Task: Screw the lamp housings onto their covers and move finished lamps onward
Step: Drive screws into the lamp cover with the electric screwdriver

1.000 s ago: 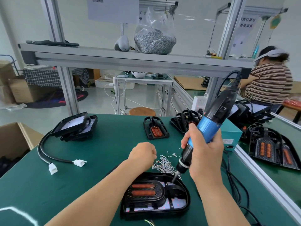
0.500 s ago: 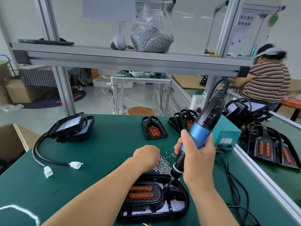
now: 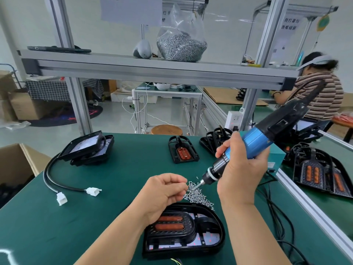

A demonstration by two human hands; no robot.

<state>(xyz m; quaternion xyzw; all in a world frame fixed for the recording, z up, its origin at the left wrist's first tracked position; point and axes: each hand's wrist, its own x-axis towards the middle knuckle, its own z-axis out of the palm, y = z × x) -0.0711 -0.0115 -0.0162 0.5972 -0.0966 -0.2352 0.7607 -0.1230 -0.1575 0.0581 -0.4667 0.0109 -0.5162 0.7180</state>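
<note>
Blue screwdriver point(image 3: 256, 142), right hand point(image 3: 242, 173) gripping: bit lifted off lamp housing point(image 3: 183, 230) at my 6 o'clock, now in screw pile point(image 3: 198, 196) at housing's 12. My left hand point(image 3: 164, 192) curled there, pinch unclear. I judge: fetching next screw.

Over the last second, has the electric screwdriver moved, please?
Yes: the electric screwdriver left the lamp housing; its tip now touches the screw pile beyond it.

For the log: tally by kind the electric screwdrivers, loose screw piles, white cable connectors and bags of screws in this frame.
electric screwdriver: 1
loose screw pile: 1
white cable connectors: 2
bag of screws: 1
Total: 5
</note>
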